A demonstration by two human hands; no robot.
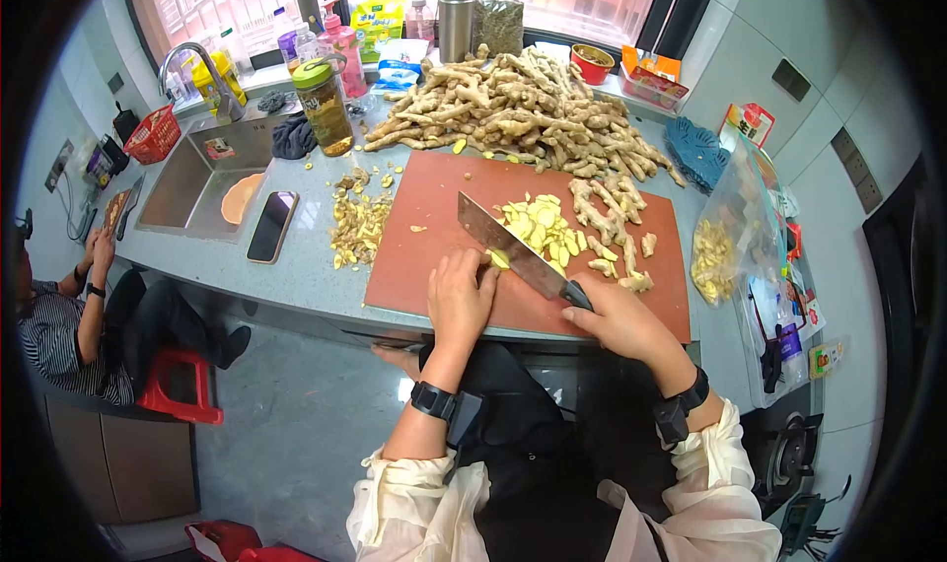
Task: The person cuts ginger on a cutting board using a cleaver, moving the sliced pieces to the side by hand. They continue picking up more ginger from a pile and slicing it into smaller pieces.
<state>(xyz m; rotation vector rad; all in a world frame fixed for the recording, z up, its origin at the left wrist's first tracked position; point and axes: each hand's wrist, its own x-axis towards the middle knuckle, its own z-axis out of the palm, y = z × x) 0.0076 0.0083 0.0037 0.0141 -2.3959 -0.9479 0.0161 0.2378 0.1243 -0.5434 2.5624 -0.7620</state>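
Observation:
A broad cleaver (508, 244) lies slantwise over the reddish-brown cutting board (414, 192), its black handle wrapped by my right hand (626, 316). Under the fingertips of my left hand (460, 291) is a piece of ginger (499, 259), right beside the blade; the fingers partly hide it. Beyond the blade sits a heap of yellow ginger slices (541, 225). Whole ginger roots (607, 210) rest on the board's right part, with a few smaller chunks near them.
A big pile of ginger (523, 104) stands behind the board. Trimmings (360, 222) and a phone (272, 227) lie to the left, near the sink (202, 177) and a lidded jar (324, 108). A plastic bag of slices (712, 261) is at right. Another person (79, 325) sits far left.

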